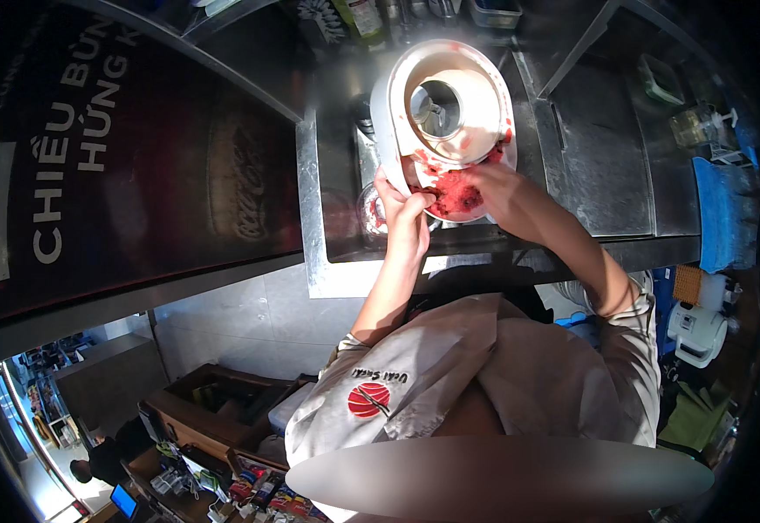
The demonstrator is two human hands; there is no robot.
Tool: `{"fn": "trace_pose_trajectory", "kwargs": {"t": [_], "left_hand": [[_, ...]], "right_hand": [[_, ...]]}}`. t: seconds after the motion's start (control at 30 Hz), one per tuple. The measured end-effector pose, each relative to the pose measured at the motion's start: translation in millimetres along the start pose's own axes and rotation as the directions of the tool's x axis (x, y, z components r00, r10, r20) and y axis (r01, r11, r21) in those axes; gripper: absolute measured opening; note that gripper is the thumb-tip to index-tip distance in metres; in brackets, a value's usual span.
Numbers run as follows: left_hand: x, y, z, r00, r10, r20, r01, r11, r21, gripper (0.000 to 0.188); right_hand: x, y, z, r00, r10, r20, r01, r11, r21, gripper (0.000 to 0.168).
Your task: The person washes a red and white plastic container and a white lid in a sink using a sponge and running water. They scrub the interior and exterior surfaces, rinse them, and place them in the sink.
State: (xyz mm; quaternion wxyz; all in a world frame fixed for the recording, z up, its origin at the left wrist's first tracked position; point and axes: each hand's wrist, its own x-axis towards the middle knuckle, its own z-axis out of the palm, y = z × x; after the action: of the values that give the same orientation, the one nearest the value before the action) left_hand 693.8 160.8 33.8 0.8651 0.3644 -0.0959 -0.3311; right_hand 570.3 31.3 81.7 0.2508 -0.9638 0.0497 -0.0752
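Over a stainless steel sink [340,243] is a white plastic housing [389,124], apparently a juicer part, with a round bowl and a hole through its middle. Wet red pulp [455,186] with dark specks fills its lower end, and red smears mark the rim. My left hand [406,204] grips the lower left edge, its thumb over the wall beside the pulp. On the right, my right hand [501,196] reaches into the pulp; its fingertips are blurred and partly hidden. Left of my left hand, a clear round container [372,208] with red residue sits in the sink.
A scrub brush [322,21] and a green bottle [361,21] stand behind the sink. To the right are a steel counter [605,150], a pump bottle [694,127] and blue material [720,216]. A dark drinks cabinet [177,163] borders the left. Far off is another person [108,454].
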Motion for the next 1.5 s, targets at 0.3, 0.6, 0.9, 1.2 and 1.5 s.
{"fn": "trace_pose_trajectory", "kwargs": {"t": [0.3, 0.6, 0.9, 1.2, 1.5], "left_hand": [[3.6, -1.9, 18.0, 0.998, 0.063, -0.031, -0.059, 0.99, 0.131, 0.073], [11.0, -27.6, -9.5, 0.992, 0.033, -0.12, -0.006, 0.977, 0.215, 0.072], [11.9, -53.5, -31.8, 0.982, 0.06, -0.18, -0.003, 0.953, 0.303, 0.068], [19.1, -63.9, -63.6, 0.97, -0.068, -0.233, 0.13, 0.955, 0.265, 0.062], [21.9, -63.9, -74.7, 0.941, -0.19, -0.281, 0.222, 0.971, 0.084, 0.041]], "right_hand": [[36.7, 24.8, 54.3, 0.934, 0.146, -0.325, -0.184, 0.979, -0.088, 0.05], [43.2, 60.9, 123.8, 0.922, 0.364, 0.133, -0.343, 0.61, 0.714, 0.043], [36.2, 48.2, 136.2, 0.875, 0.362, 0.321, -0.314, -0.08, 0.946, 0.03], [35.4, 52.1, 132.0, 0.847, 0.239, 0.475, -0.317, -0.491, 0.811, 0.03], [24.4, 76.8, 116.0, 0.706, 0.294, 0.644, -0.459, -0.503, 0.732, 0.032]]}}
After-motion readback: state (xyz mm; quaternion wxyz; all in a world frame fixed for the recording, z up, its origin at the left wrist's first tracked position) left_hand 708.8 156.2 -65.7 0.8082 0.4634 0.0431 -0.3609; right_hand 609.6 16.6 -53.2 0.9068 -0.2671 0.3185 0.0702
